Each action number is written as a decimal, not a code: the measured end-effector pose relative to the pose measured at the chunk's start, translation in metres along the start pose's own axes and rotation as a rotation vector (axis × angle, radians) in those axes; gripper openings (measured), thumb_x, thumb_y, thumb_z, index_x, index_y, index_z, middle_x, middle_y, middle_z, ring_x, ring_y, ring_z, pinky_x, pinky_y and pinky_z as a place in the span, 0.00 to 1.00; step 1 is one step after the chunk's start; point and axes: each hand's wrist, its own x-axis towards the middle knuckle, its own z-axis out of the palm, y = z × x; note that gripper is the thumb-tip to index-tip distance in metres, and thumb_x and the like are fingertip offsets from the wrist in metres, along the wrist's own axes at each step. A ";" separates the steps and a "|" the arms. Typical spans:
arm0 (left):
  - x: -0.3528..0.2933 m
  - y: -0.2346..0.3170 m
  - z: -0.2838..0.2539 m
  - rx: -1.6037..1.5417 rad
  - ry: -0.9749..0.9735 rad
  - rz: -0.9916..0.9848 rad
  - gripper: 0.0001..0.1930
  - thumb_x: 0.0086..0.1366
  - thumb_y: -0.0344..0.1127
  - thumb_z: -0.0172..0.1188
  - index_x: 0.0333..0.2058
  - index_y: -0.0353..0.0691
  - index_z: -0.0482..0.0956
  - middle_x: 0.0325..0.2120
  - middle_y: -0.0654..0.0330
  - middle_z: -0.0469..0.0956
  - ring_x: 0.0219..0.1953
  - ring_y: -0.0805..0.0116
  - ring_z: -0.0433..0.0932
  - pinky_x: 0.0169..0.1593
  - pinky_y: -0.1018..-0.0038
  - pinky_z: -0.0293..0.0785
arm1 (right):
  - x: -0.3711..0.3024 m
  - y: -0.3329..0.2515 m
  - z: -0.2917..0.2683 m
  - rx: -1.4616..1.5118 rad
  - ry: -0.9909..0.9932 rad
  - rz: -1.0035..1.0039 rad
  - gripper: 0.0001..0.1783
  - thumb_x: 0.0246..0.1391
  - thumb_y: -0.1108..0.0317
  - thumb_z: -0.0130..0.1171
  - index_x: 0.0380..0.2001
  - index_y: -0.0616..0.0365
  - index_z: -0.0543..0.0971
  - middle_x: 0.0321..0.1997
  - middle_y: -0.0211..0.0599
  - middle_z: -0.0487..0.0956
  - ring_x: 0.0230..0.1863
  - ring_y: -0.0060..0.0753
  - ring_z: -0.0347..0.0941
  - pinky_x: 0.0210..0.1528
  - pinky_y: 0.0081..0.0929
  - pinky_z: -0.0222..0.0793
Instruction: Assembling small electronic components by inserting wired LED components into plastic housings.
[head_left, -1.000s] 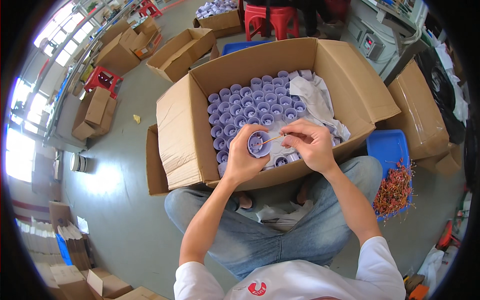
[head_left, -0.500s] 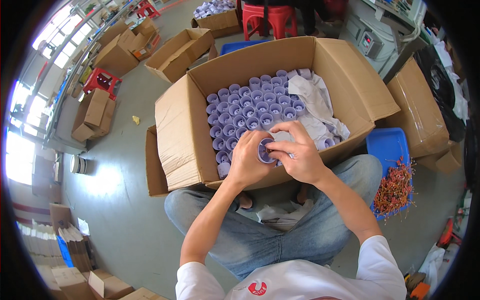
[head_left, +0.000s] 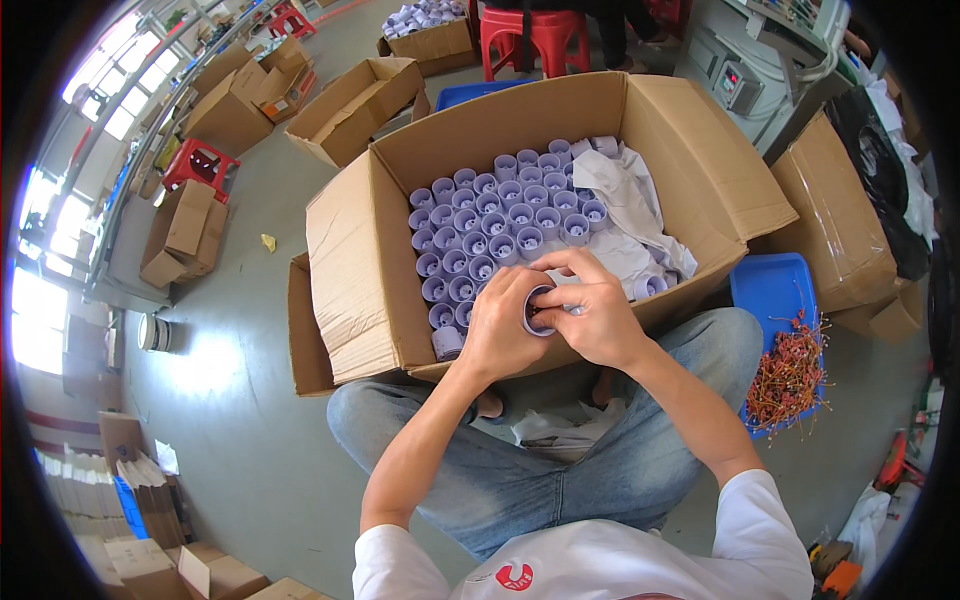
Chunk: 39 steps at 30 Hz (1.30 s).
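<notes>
At the cardboard carton [head_left: 350, 270], left hand [head_left: 497, 326]: fingers wrapped round a lilac cup [head_left: 533, 325].
Right hand [head_left: 602, 318]: fingertips inside it; pinching, I can't tell.

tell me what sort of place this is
Likely a factory or workshop floor: an open carton holding rows of lilac cups and a blue tray heaped with reddish wire-like pieces suggest it.

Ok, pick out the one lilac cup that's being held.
It's the cup gripped in the left hand, with the right hand at its mouth; the cups grouped in the open carton are in neither hand.
</notes>
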 end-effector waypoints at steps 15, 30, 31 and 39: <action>0.001 0.009 0.001 0.028 0.070 0.004 0.19 0.37 0.21 0.65 0.34 0.37 0.76 0.31 0.55 0.78 0.34 0.53 0.77 0.38 0.66 0.74 | 0.000 0.000 0.008 0.179 0.001 0.099 0.11 0.40 0.85 0.65 0.31 0.65 0.85 0.49 0.41 0.78 0.48 0.36 0.77 0.48 0.30 0.75; 0.001 0.015 -0.004 0.121 0.077 0.016 0.18 0.37 0.21 0.63 0.32 0.37 0.76 0.29 0.56 0.78 0.32 0.53 0.76 0.36 0.66 0.73 | -0.002 0.000 0.012 0.303 0.012 0.116 0.11 0.41 0.85 0.64 0.32 0.67 0.85 0.50 0.41 0.79 0.47 0.35 0.78 0.49 0.28 0.75; 0.001 0.015 -0.006 0.068 0.033 -0.004 0.18 0.37 0.21 0.64 0.32 0.37 0.76 0.29 0.55 0.78 0.32 0.53 0.76 0.37 0.66 0.73 | -0.003 0.000 0.011 0.284 0.004 0.122 0.11 0.41 0.84 0.65 0.32 0.66 0.85 0.50 0.41 0.79 0.47 0.36 0.78 0.49 0.28 0.75; -0.005 0.005 -0.001 -0.143 -0.038 -0.114 0.22 0.39 0.26 0.71 0.38 0.37 0.77 0.34 0.54 0.80 0.38 0.56 0.80 0.43 0.68 0.75 | -0.004 -0.004 0.003 0.131 -0.033 0.111 0.08 0.45 0.75 0.65 0.32 0.63 0.86 0.47 0.42 0.80 0.43 0.42 0.77 0.48 0.33 0.73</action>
